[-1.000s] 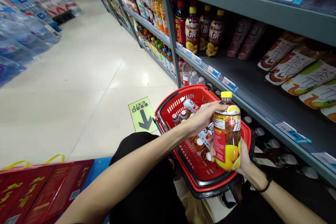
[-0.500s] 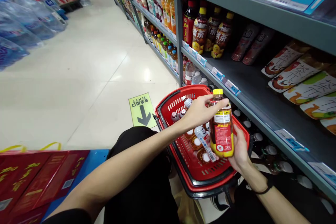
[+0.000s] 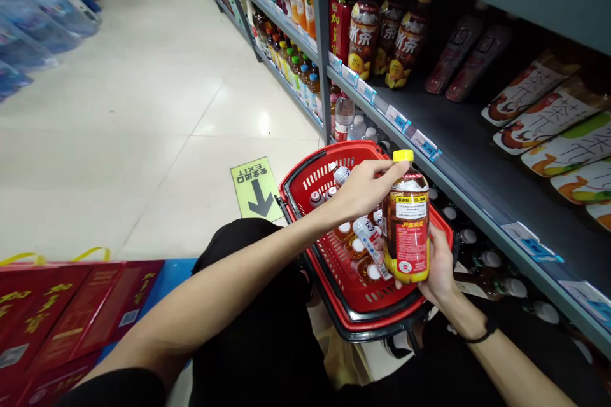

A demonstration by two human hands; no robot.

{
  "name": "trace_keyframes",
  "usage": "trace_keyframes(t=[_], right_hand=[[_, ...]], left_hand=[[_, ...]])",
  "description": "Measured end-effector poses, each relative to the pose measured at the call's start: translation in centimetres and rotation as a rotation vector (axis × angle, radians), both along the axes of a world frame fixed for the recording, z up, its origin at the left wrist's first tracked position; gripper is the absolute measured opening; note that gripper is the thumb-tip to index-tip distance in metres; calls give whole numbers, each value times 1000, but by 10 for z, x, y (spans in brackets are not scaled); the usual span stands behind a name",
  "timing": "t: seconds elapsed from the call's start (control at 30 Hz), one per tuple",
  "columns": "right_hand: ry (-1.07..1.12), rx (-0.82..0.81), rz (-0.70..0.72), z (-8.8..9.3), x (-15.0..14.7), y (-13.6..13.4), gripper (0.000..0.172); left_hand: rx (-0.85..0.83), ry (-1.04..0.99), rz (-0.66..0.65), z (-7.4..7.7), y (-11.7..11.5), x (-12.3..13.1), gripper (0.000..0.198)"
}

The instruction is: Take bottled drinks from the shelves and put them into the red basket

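I hold an iced tea bottle (image 3: 407,222) with a yellow cap upright over a red shopping basket (image 3: 312,172). My right hand (image 3: 438,267) grips its lower body from behind and below. My left hand (image 3: 363,189) pinches the bottle's shoulder just below the cap. The red back label with small print faces me. The basket rests on my lap and holds several smaller bottles (image 3: 363,235) lying on their sides.
A grey shelf (image 3: 458,159) runs along the right, with upright tea bottles (image 3: 365,28) at its far end and bottles lying flat (image 3: 548,108) nearer. Red gift boxes (image 3: 57,318) sit at lower left. A green floor arrow sticker (image 3: 252,187) and water packs (image 3: 33,19) lie across the aisle.
The bottle has been turned in my hands from its front lemon label to its red back label. My left hand stays at the top. The view has tilted down slightly.
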State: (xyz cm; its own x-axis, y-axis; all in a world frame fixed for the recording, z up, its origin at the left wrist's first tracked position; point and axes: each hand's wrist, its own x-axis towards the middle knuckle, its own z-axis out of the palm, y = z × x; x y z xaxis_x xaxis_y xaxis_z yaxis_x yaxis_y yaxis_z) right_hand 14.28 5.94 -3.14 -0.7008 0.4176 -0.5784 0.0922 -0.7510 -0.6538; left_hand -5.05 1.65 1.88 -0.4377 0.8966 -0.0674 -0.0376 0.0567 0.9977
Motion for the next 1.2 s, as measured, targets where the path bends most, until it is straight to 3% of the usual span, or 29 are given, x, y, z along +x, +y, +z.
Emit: trace_keyframes(t=[0.27, 0.57, 0.83, 0.97, 1.1, 1.2], right_hand=[[-16, 12, -12, 0, -1, -2, 56], [-19, 39, -28, 0, 0, -2, 52], [0, 34, -8, 1, 2, -4, 74], [-15, 35, -56, 5, -2, -3, 61], [-57, 84, -164, 4, -11, 0, 51], [-25, 124, -170, -1, -11, 0, 48]], left_hand=[[-14, -80, 42, -5, 0, -1, 42], [-23, 37, 40, -4, 1, -1, 47], [-38, 43, 53, -5, 0, -1, 49], [-79, 176, 84, 0, -4, -2, 54], [-100, 461, 193, 10, -8, -2, 50], [-134, 589, 167, 13, -8, -2, 52]])
